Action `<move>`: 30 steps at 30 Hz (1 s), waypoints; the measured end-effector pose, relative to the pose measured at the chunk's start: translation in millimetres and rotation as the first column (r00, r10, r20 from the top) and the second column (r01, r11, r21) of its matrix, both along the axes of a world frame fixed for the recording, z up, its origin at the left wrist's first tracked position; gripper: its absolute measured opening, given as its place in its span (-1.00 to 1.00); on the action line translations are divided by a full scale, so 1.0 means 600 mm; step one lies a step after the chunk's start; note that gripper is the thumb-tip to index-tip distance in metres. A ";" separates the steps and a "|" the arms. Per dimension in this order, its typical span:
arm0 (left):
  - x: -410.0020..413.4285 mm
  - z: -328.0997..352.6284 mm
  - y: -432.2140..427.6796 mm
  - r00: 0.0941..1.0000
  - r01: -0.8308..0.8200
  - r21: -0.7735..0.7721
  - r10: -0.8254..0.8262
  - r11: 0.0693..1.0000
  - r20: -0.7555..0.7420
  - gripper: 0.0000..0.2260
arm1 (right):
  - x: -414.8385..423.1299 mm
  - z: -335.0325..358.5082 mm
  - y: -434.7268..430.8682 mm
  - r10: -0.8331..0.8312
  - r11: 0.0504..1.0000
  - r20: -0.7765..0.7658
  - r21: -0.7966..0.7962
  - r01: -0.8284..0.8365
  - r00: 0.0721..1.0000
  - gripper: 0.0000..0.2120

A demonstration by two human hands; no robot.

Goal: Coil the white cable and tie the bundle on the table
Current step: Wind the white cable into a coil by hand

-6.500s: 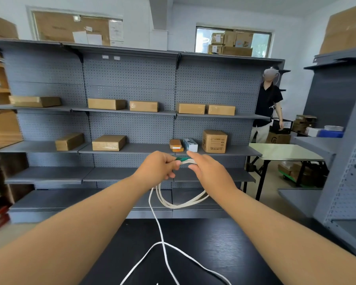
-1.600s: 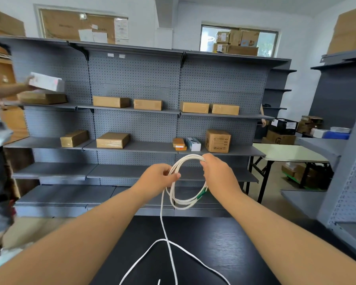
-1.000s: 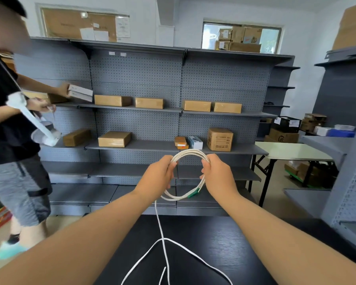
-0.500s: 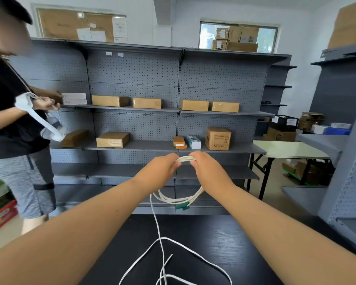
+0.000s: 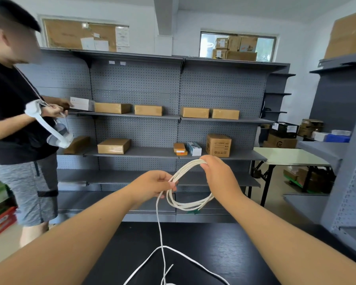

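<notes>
Coil [image 5: 190, 185] held mid-frame above table [image 5: 224, 243], wider than 0.5 s ago: hands now apart. Left hand [image 5: 152, 185] pinches coil's left side; right hand [image 5: 216, 173] is closed on its top. Loose cable [image 5: 160, 229] hangs to bottom centre. Judgement: coiling unfinished, tie not begun.

The wearer's two forearms enter from the near edge, one at the lower left, one at the lower right, and narrow toward the wrists. Both are bare along their whole visible length: no sleeve, cuff or glove shows anywhere in view. The left hand [image 5: 152, 185] and the right hand [image 5: 218, 174] are bare too, with no ring, watch, strap or wristband visible on the fingers or wrists. Fingernails that show look short and unpainted.
</notes>
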State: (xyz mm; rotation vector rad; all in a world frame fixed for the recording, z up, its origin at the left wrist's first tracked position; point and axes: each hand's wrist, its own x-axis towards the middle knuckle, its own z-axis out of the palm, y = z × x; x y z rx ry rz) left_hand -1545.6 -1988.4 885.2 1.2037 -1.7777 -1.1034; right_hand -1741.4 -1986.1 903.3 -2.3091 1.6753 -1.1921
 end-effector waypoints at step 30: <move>-0.008 0.032 0.009 0.932 -0.181 -0.439 0.295 0.880 0.208 -0.85 | 0.011 -0.037 0.003 -0.103 0.993 0.570 0.113 0.047 0.815 -0.84</move>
